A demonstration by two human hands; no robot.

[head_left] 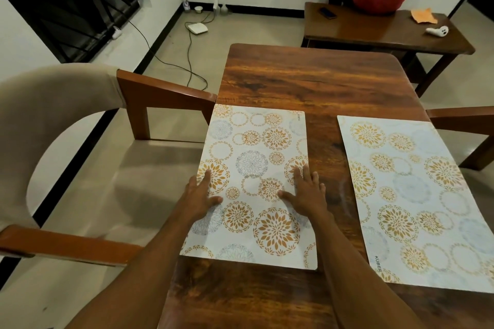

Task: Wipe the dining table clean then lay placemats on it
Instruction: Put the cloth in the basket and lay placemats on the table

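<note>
On the left side of the dark wooden tabletop (307,80), the white flower-patterned rectangular placemat (254,157) lies lengthwise away from the person, left hand (200,195) on its left edge, right hand (307,193) on its right edge, fingers (297,176) flat and spread, gripping nothing.

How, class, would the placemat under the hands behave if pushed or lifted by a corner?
The placemat looks thin and lies flat, so it would probably bend when lifted. On the glossy table it likely slides under the flat left hand and right hand.
</note>
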